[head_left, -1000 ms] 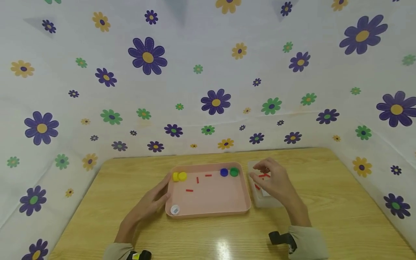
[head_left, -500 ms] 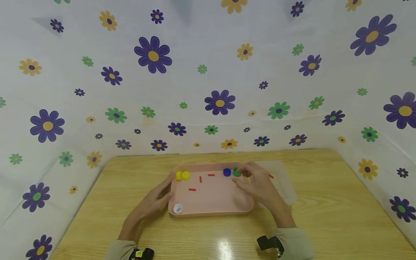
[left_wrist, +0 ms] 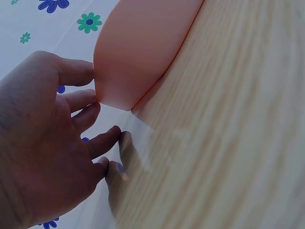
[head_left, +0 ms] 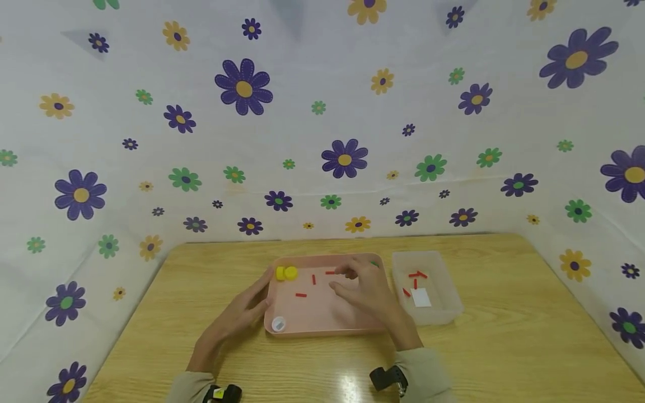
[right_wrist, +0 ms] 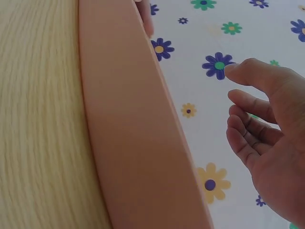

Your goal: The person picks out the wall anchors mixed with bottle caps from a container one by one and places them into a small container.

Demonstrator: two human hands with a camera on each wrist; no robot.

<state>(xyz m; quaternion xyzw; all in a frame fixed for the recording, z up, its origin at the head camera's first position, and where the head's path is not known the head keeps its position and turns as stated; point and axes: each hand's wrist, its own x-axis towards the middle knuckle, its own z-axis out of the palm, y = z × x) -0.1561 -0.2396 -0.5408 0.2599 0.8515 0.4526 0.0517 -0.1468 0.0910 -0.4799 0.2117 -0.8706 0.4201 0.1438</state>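
My left hand (head_left: pixel 247 308) rests against the left side of a pink tray (head_left: pixel 347 331), thumb and a finger touching its outer wall in the left wrist view, with the lower fingers near the wooden table. Above the right part of the tray hovers my right hand (head_left: pixel 365 288), thumb and fingers apart with nothing between them. Near its fingertips lies a red stick (head_left: pixel 330 273); two more red sticks (head_left: pixel 300 295) lie farther left. Two yellow caps (head_left: pixel 290 273) sit in the back left corner, a white cap (head_left: pixel 278 323) in the front left. A green cap (head_left: pixel 374 264) shows partly; my hand hides the blue one.
Right of the tray stands a translucent plastic box (head_left: pixel 450 313) holding several red sticks (head_left: pixel 415 284) and a white paper square (head_left: pixel 420 298). Both containers stand on a wooden table (head_left: pixel 504 313). Behind it hangs a flower-patterned cloth (head_left: pixel 302 129).
My right hand has moved left from over the plastic box to over the tray, uncovering the box and covering the blue cap. My left hand stays at the tray's side.
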